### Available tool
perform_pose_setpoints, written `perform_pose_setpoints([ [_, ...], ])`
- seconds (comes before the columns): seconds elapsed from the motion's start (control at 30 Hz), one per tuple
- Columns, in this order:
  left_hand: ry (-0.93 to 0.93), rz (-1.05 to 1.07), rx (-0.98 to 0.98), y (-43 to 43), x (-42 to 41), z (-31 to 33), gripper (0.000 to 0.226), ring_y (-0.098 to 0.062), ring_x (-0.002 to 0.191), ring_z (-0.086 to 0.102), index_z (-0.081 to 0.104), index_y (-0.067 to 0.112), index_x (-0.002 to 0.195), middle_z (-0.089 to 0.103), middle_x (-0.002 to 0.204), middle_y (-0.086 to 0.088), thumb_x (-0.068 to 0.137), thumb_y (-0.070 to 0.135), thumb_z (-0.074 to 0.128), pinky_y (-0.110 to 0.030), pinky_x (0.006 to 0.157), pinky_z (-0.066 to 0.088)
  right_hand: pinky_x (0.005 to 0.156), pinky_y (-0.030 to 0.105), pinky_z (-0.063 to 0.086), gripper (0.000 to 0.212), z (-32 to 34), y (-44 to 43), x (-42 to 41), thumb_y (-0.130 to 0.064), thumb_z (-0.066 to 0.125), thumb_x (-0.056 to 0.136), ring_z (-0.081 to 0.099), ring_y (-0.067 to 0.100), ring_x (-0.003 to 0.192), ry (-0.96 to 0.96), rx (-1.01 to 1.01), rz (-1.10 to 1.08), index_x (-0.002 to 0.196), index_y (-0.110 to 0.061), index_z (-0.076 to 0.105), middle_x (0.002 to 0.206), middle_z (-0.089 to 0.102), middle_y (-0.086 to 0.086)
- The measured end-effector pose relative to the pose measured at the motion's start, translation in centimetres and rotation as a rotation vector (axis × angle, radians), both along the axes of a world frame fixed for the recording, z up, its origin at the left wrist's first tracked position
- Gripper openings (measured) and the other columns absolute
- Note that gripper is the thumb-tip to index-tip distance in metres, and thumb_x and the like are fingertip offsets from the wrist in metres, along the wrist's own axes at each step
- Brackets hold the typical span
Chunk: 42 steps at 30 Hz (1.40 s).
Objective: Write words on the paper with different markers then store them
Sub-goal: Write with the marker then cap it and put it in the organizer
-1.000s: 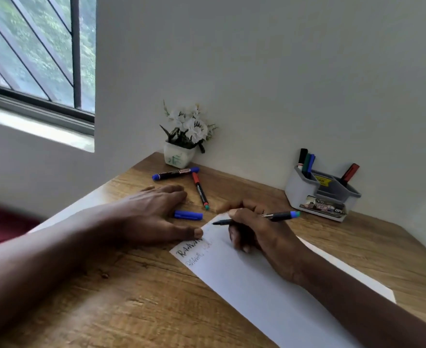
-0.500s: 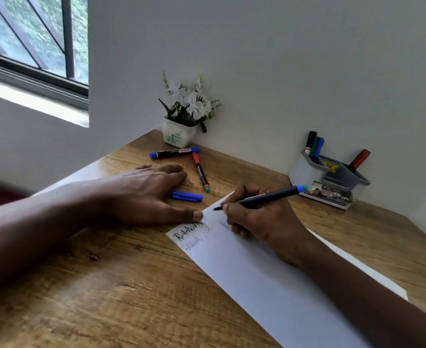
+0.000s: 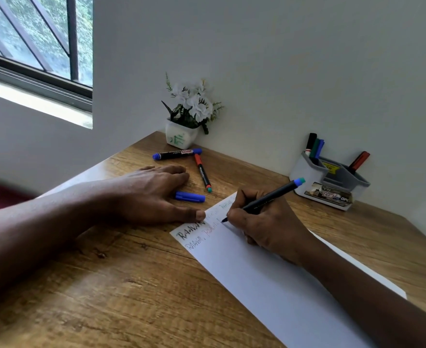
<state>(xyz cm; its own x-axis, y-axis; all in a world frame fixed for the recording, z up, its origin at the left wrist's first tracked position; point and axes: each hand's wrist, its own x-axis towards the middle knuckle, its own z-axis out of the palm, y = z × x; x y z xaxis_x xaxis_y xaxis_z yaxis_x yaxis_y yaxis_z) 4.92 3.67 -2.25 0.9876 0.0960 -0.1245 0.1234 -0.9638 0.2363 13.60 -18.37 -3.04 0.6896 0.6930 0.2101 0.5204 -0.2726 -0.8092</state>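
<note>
Right grip: right hand (image 3: 269,222) pinches blue marker (image 3: 269,197), tip on paper (image 3: 269,285)
Left grip: left hand (image 3: 151,194) spread flat, thumb pinning paper's corner
Risk: palm trailing the grip may smear fresh ink

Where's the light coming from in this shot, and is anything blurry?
Head view: daylight enters from the window at upper left, with a soft sheen on the desk; the left hand throws a shadow beneath it; the far-left edge smears; the writing on the paper looks soft.

Marker (image 3: 269,197) tip on paper (image 3: 269,285)
</note>
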Motion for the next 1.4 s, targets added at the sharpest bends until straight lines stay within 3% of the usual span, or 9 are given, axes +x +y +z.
perform_pose_setpoints([
  [0.7, 0.027, 0.011, -0.02, -0.57, -0.39, 0.61, 0.115, -0.014, 0.155, 0.014, 0.011, 0.026, 0.163, 0.004, 0.171, 0.009, 0.067, 0.085, 0.036, -0.036, 0.123, 0.017, 0.043, 0.023, 0.045, 0.017, -0.11, 0.23, -0.31, -0.007, 0.071, 0.087, 0.051, 0.01, 0.04, -0.051, -0.013, -0.046, 0.08, 0.006, 0.062, 0.052, 0.056, 0.0],
  [0.97, 0.014, 0.004, -0.027, -0.44, -0.45, 0.55, 0.114, -0.013, 0.154, 0.016, 0.014, 0.026, 0.163, 0.006, 0.17, 0.009, 0.067, 0.085, 0.036, -0.034, 0.123, 0.018, 0.042, 0.026, 0.043, 0.02, -0.42, 0.46, -0.33, -0.006, 0.072, 0.084, 0.049, 0.013, 0.038, -0.056, 0.03, -0.118, 0.072, 0.002, 0.058, 0.048, 0.054, 0.0],
  [1.13, 0.005, -0.003, -0.032, 0.01, -0.22, 0.11, 0.12, -0.014, 0.155, 0.015, 0.013, 0.026, 0.163, 0.006, 0.171, 0.008, 0.068, 0.096, 0.037, -0.034, 0.123, 0.019, 0.042, 0.028, 0.044, 0.02, -0.46, 0.46, -0.23, -0.008, 0.072, 0.085, 0.049, 0.014, 0.039, -0.046, 0.024, -0.129, 0.074, 0.002, 0.06, 0.049, 0.054, 0.003],
  [1.23, 0.0, 0.003, -0.033, 0.06, -0.1, 0.03, 0.123, -0.014, 0.154, 0.016, 0.014, 0.027, 0.163, 0.007, 0.17, 0.009, 0.06, 0.092, 0.033, -0.034, 0.122, 0.02, 0.042, 0.023, 0.043, 0.017, -0.35, 0.42, -0.28, -0.006, 0.07, 0.087, 0.049, 0.013, 0.039, -0.009, 0.024, -0.122, 0.079, 0.005, 0.061, 0.05, 0.055, 0.004],
  [1.4, 0.004, 0.0, -0.026, 0.07, -0.05, 0.05, 0.12, -0.014, 0.154, 0.016, 0.014, 0.027, 0.162, 0.006, 0.17, 0.009, 0.067, 0.096, 0.036, -0.036, 0.123, 0.02, 0.04, 0.023, 0.041, 0.02, -0.22, 0.41, -0.29, -0.007, 0.07, 0.087, 0.048, 0.013, 0.038, 0.013, 0.031, -0.136, 0.078, 0.008, 0.057, 0.049, 0.053, 0.005],
])
